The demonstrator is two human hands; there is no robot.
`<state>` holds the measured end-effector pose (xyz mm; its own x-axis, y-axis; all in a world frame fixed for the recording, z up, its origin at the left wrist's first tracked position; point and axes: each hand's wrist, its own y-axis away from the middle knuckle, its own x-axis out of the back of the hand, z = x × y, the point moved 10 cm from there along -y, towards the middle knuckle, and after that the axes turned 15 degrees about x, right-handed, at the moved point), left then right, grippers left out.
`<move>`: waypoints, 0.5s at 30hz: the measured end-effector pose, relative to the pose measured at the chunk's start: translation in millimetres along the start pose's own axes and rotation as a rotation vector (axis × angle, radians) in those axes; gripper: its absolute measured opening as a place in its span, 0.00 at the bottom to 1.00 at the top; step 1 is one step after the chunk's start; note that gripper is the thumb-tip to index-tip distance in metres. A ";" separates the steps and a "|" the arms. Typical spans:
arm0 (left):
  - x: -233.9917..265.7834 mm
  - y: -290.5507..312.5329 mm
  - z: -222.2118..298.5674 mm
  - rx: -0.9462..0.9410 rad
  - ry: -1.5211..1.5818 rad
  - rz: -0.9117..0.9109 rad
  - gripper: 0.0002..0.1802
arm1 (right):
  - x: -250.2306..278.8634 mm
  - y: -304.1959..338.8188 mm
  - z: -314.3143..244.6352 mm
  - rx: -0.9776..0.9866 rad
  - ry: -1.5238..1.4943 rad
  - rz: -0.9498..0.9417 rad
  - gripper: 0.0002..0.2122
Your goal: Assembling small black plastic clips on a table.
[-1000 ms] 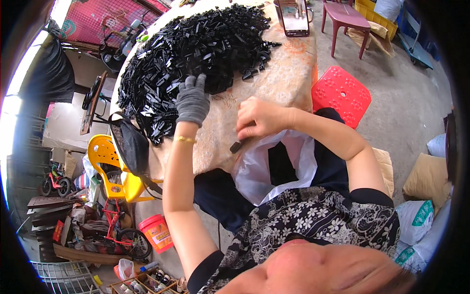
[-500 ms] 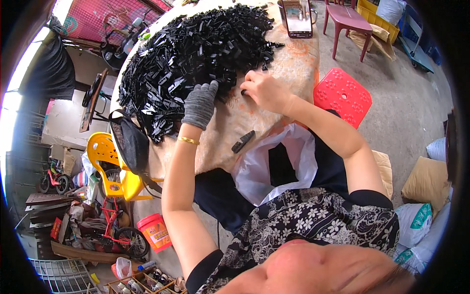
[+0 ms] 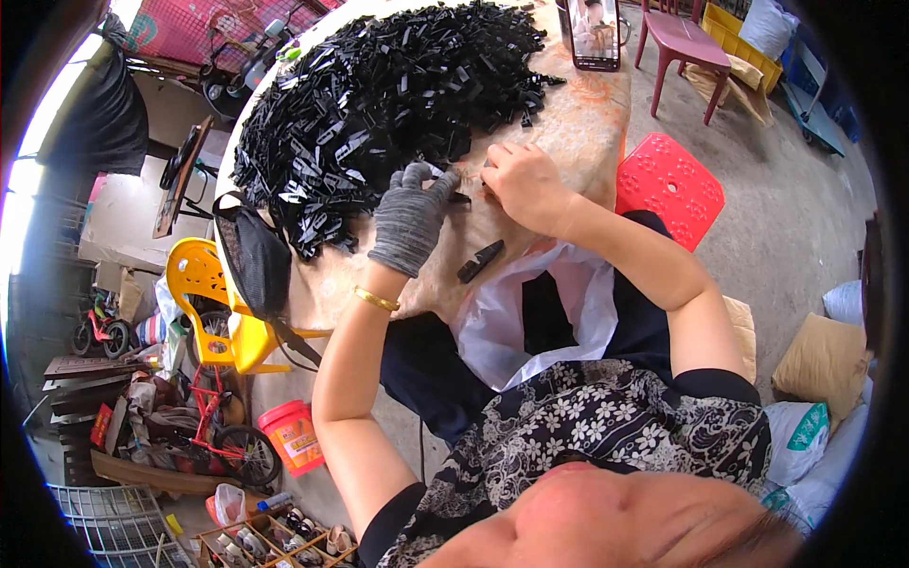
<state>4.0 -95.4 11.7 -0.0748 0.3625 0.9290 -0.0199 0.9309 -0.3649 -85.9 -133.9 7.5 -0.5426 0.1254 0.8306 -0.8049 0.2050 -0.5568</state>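
A large heap of small black plastic pieces [image 3: 379, 104] covers much of the cloth-covered table [image 3: 568, 123]. My left hand [image 3: 407, 227], in a grey knitted glove, is at the heap's near edge, fingers bent and closed around a small black piece; a dark end [image 3: 459, 198] shows beside the thumb. My bare right hand [image 3: 530, 189] is just to its right, fingers curled together, with a bit of a dark piece at the fingertips. Between the hands and my lap, a larger black clip-shaped object [image 3: 480, 261] lies on the cloth. An open white plastic bag [image 3: 502, 331] spreads over my lap.
A phone [image 3: 594, 43] stands at the table's far right. A red stool [image 3: 670, 189] is beside the table's right edge. At the left are a yellow chair [image 3: 204, 293], a black mesh bag [image 3: 254, 260] and a red bucket [image 3: 292, 437]. Sacks [image 3: 805, 435] lie at right.
My left hand has moved right and nearer to me, closer to the right hand, and a dark piece now shows at its thumb. The right hand has shifted slightly right. The whole view has shifted a little.
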 end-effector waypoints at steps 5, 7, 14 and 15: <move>-17.6 5.8 3.5 -0.061 0.016 -0.013 0.13 | -6.4 9.3 7.4 0.091 -0.182 0.084 0.04; -16.6 9.6 1.9 -0.027 -0.013 -0.002 0.13 | -6.3 14.4 2.7 0.179 -0.323 0.136 0.05; 11.1 14.6 -3.7 0.058 0.519 -0.009 0.13 | -5.1 16.6 6.3 0.158 -0.395 0.195 0.07; 10.4 16.0 -5.2 0.071 0.568 0.002 0.13 | -7.0 14.9 2.9 0.171 -0.371 0.188 0.07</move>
<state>8.1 -76.5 15.9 0.4726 0.3504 0.8086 -0.0885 0.9318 -0.3521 -94.8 -134.5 -6.7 -0.7075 -0.2176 0.6724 -0.6953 0.0442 -0.7173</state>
